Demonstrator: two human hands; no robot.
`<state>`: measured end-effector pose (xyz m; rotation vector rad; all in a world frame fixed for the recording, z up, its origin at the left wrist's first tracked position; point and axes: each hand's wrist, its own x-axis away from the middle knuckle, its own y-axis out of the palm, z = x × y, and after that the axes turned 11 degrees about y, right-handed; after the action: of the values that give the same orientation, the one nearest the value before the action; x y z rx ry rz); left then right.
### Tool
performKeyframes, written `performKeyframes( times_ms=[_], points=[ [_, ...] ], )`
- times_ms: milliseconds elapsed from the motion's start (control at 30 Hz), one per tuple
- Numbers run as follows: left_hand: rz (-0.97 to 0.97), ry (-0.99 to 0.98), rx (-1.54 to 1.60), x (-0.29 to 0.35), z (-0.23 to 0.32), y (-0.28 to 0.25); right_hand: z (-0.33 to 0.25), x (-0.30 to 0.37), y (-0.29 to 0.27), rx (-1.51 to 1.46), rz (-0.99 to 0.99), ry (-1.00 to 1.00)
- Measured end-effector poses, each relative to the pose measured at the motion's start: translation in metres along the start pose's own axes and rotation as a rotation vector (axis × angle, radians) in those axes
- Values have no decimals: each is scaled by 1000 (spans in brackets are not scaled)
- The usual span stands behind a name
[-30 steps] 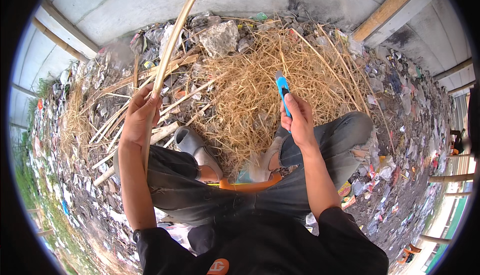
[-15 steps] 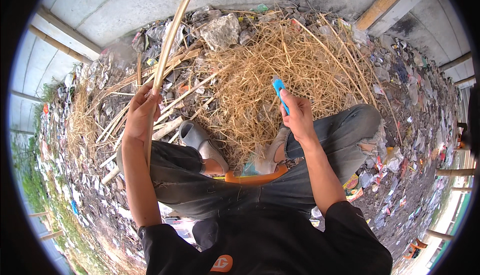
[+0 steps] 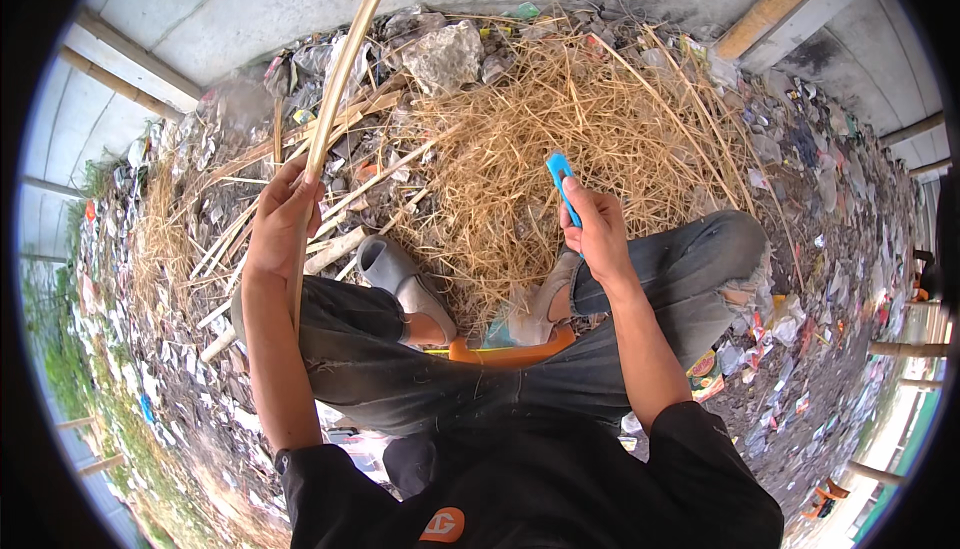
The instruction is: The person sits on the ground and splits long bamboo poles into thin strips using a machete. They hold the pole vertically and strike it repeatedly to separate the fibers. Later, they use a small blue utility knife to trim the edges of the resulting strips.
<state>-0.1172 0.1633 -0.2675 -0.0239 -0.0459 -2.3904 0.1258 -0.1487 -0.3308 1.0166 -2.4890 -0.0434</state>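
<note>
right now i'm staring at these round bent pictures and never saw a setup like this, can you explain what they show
There is no machine here, just two bare hands. The view comes from a wide fisheye camera worn on the head, looking down, so straight edges curve. The left hand grips a long, pale strip, held upright. The right hand holds a blue cutter-like tool; its blade isn't clear. The two don't touch. On the litter-strewn ground lie a straw-coloured heap of shavings, loose pale sticks and a grey rock.
</note>
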Motion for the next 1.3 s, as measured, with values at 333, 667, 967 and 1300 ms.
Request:
performKeyframes(
  times_ms=[333,667,967,1300],
  points=[
    [-17,-2,-26,1,4,3,9,-4,3,21,-66,29],
    [-8,11,4,3,8,7,22,-16,15,246,14,128],
    [-34,6,39,1,4,3,225,-112,-10,850,65,387],
    [-24,13,51,8,12,4,293,-125,-14,1096,151,567]
  ],
)
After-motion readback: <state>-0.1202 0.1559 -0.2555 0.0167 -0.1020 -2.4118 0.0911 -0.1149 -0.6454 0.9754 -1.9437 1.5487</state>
